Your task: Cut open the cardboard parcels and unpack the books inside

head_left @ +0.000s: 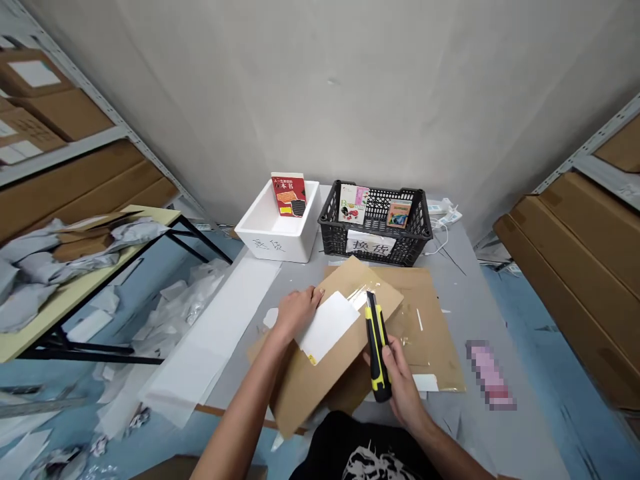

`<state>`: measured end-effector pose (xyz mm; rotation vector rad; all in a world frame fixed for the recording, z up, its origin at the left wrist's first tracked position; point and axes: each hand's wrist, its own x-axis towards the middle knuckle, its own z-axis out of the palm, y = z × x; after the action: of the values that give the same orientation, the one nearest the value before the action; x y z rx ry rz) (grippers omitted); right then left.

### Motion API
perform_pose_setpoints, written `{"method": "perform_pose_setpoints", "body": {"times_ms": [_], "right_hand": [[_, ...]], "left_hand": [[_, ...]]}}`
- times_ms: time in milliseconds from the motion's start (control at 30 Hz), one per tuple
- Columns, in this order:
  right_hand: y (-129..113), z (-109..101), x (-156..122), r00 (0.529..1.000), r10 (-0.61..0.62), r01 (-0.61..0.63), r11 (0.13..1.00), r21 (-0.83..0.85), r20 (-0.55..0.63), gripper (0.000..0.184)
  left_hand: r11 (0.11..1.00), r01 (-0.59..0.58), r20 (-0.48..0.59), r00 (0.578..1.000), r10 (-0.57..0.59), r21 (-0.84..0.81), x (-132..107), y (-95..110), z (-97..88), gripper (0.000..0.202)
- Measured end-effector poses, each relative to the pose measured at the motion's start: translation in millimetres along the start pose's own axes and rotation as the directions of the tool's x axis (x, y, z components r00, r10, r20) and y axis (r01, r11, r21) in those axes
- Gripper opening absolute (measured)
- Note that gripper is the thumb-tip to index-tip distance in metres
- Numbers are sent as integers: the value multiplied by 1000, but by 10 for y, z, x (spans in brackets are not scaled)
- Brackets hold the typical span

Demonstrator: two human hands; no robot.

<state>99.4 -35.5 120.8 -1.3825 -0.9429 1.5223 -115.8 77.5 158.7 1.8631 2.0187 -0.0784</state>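
Note:
My right hand point(399, 377) grips a yellow-and-black box cutter point(376, 347), its blade end pointing up and away from me. Under the cutter, a brown cardboard package point(320, 383) lies tilted across the table, bearing a white label point(330, 327) and clear tape near its far end. My left hand point(299, 310) is closed on the package's left edge, thumb on top beside the label; some of its fingers are hidden. Beneath and to the right rests a flat cardboard sheet point(435, 333) with clear tape on it.
At the table's back stand a white foam box point(274, 247) with a red book point(290, 195), and a black crate point(333, 233) holding two books. A pixelated pink item point(490, 373) lies right. Shelves with cartons point(565, 287) flank both sides; wrapping litters the floor.

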Motion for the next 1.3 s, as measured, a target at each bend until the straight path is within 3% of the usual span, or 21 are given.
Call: {"method": "perform_pose_setpoints", "body": {"times_ms": [167, 267, 367, 533, 600, 667, 767, 833, 1033, 1300], "right_hand": [[-732, 5, 412, 990, -136, 142, 972, -187, 42, 47], [-1046, -96, 739, 983, -124, 148, 972, -184, 136, 42], [-1079, -189, 1023, 982, -65, 102, 973, -205, 178, 45], [-741, -140, 1243, 982, -79, 142, 911, -388, 173, 49], [-646, -77, 1246, 974, -116, 200, 836, -510, 193, 45], [-648, -16, 1217, 960, -199, 279, 698, -660, 196, 38], [-815, 98, 1154, 943, -283, 291, 439, -850, 176, 32], [-962, 221, 1131, 953, -248, 251, 317, -914, 176, 35], [-1146, 608, 1226, 956, -147, 270, 113, -956, 253, 45], [-1161, 731, 1317, 962, -133, 217, -156, -964, 238, 48]], "left_hand": [[991, -20, -66, 998, 11, -132, -132, -86, -246, 51], [978, -21, -95, 995, 1, -206, -272, -5, -195, 46], [959, -14, -105, 994, -16, -282, -418, 135, 15, 45], [897, 103, -163, 968, -189, -429, -476, 221, 460, 57], [818, 45, -215, 955, -204, -573, -424, 188, 615, 61], [702, -49, -260, 945, -198, -710, -358, 150, 739, 62], [539, -141, -283, 940, -189, -830, -273, 120, 856, 59], [475, -160, -274, 945, -181, -865, -238, 115, 895, 58], [450, -168, -261, 953, -152, -877, -202, 107, 954, 55], [471, -152, -237, 963, -126, -869, -174, 114, 947, 51]]}}
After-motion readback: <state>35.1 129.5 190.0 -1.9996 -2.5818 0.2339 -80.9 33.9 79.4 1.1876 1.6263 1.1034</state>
